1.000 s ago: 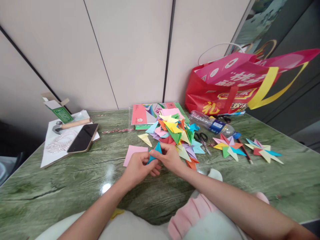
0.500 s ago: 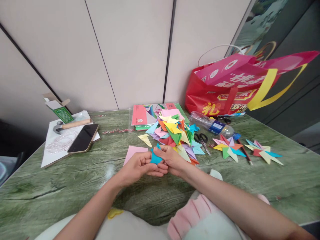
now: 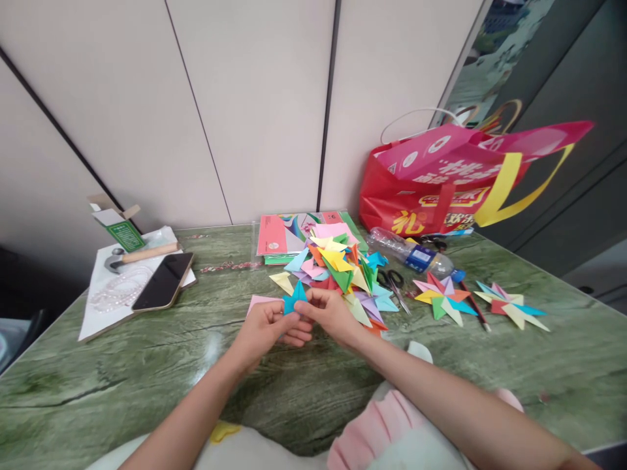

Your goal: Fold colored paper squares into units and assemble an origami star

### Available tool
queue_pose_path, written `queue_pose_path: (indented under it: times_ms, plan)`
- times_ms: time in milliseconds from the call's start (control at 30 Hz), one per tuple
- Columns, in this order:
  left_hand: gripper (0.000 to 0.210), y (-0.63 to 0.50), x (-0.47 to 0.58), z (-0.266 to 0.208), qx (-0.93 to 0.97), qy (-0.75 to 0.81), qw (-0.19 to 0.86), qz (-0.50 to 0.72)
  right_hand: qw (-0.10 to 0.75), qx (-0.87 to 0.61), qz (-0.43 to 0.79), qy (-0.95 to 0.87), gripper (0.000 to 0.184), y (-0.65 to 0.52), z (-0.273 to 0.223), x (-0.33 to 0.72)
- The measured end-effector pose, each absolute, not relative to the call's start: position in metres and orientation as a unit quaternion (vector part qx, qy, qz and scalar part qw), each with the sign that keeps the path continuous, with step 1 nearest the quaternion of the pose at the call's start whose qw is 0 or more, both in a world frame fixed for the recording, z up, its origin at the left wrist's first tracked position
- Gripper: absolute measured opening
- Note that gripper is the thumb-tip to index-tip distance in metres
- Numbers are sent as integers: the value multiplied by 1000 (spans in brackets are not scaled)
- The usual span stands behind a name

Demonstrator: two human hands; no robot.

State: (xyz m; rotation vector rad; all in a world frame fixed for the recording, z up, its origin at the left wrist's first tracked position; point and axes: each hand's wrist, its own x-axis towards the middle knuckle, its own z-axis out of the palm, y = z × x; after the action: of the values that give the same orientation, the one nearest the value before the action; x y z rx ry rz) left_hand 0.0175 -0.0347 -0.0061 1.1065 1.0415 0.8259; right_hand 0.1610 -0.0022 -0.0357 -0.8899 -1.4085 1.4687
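Between my two hands is a small folded piece of blue paper [image 3: 294, 299], its point standing up. My left hand [image 3: 268, 328] pinches its lower left part, with the other fingers curled beneath. The thumb and fingers of my right hand [image 3: 329, 314] grip its right side. A pink paper sheet [image 3: 255, 302] lies partly hidden behind my left hand. Just beyond my hands rises a heap of folded paper pieces [image 3: 337, 261] in many colours, and a pale yellow folded piece [image 3: 283, 282] lies at its left.
Two multicoloured paper stars [image 3: 445, 297] lie at right, with a pencil [image 3: 476, 305] between them. Scissors [image 3: 394, 284], a plastic bottle [image 3: 416, 253] and a red bag [image 3: 421, 189] stand or lie behind. At left are a phone [image 3: 164, 281], a hammer [image 3: 142, 256] and a small box [image 3: 120, 228].
Both hands have shifted slightly left with the blue paper. It has turned so that its point now stands up more clearly. The camera view has tilted a little.
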Motion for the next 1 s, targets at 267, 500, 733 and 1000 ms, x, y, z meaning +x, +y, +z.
queue_pose_path:
  times_ms: [267,500,733,1000]
  plan:
    - [29,-36,17,-2,467,461,641,398,439,-300,749,-395,28,0,-37,164]
    - [29,-33,15,-7,490,463,634,378,441,-298,756,-381,28,2,-39,164]
    - [27,-29,14,-13,548,553,512,363,480,-333,649,-488,29,-2,-34,156]
    - [21,-28,9,-19,639,507,467,342,455,-365,623,-521,27,2,-41,158]
